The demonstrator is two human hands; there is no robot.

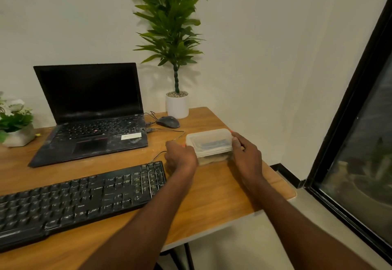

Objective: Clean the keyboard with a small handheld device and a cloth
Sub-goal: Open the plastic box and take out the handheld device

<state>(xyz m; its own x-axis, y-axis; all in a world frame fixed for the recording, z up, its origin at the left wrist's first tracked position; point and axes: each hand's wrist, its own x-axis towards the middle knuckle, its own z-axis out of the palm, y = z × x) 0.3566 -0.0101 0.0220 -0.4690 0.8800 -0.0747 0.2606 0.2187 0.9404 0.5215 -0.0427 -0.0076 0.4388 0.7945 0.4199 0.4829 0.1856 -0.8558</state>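
Observation:
A dusty black keyboard (80, 197) lies across the front left of the wooden desk (212, 195). To its right stands a clear plastic box (210, 141) with a lid; something blue and grey shows dimly inside. My left hand (180, 157) grips the box's left end and my right hand (246, 153) grips its right end, fingers curled round the sides. No cloth or handheld device is plainly visible outside the box.
An open dusty black laptop (91, 117) sits behind the keyboard. A wired mouse (168, 121) and a tall potted plant (177, 104) stand at the back. A small flower pot (14, 125) is at the left edge. A dark window frame (350, 104) runs along the right.

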